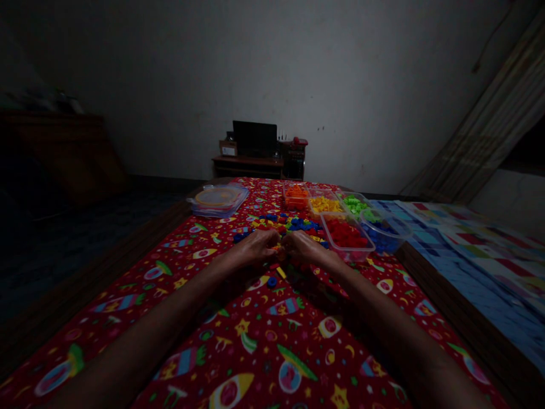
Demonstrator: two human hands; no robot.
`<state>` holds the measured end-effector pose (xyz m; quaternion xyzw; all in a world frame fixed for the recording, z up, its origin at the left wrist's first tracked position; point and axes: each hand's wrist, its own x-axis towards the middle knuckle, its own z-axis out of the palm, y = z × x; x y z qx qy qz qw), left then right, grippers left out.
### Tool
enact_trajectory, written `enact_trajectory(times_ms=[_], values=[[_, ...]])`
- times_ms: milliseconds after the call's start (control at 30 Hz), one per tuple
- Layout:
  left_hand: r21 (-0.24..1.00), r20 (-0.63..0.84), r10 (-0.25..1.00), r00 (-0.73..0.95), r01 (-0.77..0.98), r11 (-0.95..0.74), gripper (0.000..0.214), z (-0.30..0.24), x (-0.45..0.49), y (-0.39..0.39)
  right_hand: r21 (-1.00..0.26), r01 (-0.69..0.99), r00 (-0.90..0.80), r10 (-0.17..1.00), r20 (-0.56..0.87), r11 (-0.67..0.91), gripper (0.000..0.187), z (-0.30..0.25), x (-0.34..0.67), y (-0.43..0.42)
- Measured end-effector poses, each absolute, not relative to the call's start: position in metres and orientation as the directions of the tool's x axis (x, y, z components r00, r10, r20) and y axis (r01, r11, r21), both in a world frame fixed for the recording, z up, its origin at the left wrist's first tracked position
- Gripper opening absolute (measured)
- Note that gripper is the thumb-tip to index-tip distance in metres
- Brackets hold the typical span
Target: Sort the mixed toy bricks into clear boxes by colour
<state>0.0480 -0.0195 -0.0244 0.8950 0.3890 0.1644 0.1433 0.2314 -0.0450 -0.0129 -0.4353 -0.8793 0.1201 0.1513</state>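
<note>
Bare forearms (140, 324) reach in from the near edge of a table spread with a red rocket-print cloth (255, 352), where a person works by dim light over a heap of small plastic pieces (298, 223). Left hand (259, 244) and right hand (298, 244) meet at the near side of the heap, fingers curled inward and the two sets of fingertips close together; from here, an onlooker cannot tell whether either hand is pinching a piece. Blue, red, yellow and green pieces mingle in the heap just beyond the knuckles, while a yellow piece (281, 272) and a round blue piece (272, 282) lie apart on the cloth, nearer the person. Clear tubs (357, 255) cluster to the right of the heap, sorted by color: orange, yellow, green, red and blue. Across the table, at left, sits a stack of clear lids (218, 200). Against the far wall, a dark monitor (255, 138) stands on a low desk (249, 165); at right, patchwork bedding (481, 233) spreads below a drawn-aside curtain (472, 125).
</note>
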Motion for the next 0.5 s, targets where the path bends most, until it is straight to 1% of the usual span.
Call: enact_trajectory(times_ms=[67, 133, 233, 300, 400, 500], values=[[0.421, 0.193, 0.745, 0.639, 0.632, -0.651, 0.023, -0.025, 0.044, -0.017, -0.335, 0.727, -0.569, 0.799, 0.194, 0.599, 0.015, -0.012, 0.236, -0.042], [0.436, 0.18, 0.748, 0.639, 0.63, -0.643, 0.029, -0.023, 0.04, -0.015, -0.347, 0.738, -0.525, 0.815, 0.245, 0.579, 0.016, -0.006, 0.246, -0.037], [0.407, 0.193, 0.735, 0.65, 0.628, -0.663, 0.024, -0.018, 0.037, -0.016, -0.358, 0.789, -0.397, 0.859, 0.323, 0.499, 0.021, 0.008, 0.269, -0.032], [0.382, 0.225, 0.698, 0.679, 0.598, -0.705, 0.021, -0.015, 0.039, -0.02, -0.344, 0.836, -0.297, 0.879, 0.373, 0.428, 0.022, 0.018, 0.288, -0.029], [0.338, 0.249, 0.612, 0.751, 0.525, -0.781, 0.023, -0.013, 0.051, -0.034, -0.336, 0.879, -0.174, 0.883, 0.436, 0.339, 0.023, 0.028, 0.313, -0.024], [0.257, 0.202, 0.52, 0.83, 0.468, -0.846, 0.02, -0.014, 0.066, -0.051, -0.364, 0.894, -0.078, 0.889, 0.452, 0.263, 0.025, 0.031, 0.334, -0.019]])
